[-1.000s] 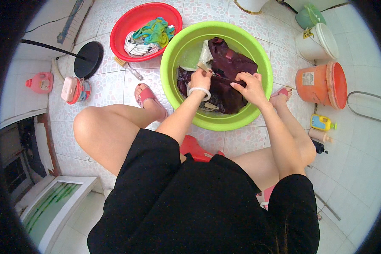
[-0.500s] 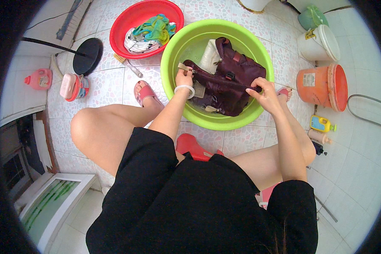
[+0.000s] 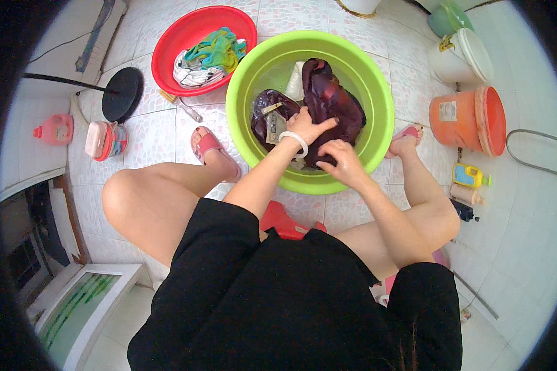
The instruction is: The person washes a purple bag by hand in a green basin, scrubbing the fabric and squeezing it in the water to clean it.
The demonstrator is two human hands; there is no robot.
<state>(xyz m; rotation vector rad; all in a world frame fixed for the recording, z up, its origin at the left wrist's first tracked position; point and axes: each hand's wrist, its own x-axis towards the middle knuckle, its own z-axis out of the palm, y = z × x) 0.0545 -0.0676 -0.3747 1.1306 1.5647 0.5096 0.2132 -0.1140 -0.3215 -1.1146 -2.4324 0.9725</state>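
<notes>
Some maroon fabric [image 3: 339, 111] in green basin [image 3: 385, 105]; left hand [image 3: 303, 127] atop, fingers wide; right hand [image 3: 345, 162], fingers curved, apart.

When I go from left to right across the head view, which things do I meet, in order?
Pink plastic bottle, black round flat base, red round plastic basin, bright-green round plastic basin, orange plastic bucket.

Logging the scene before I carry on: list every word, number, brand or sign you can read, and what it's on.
No text can be read.
Pale label on the orange bucket: too small and blurred.
Sticker on the white bucket: too small.
Yellow-and-blue bottle: any print too small.
Small label on the red plastic between the legs: too small.
Pale patch on the dark maroon cloth: cannot tell if printed.
</notes>
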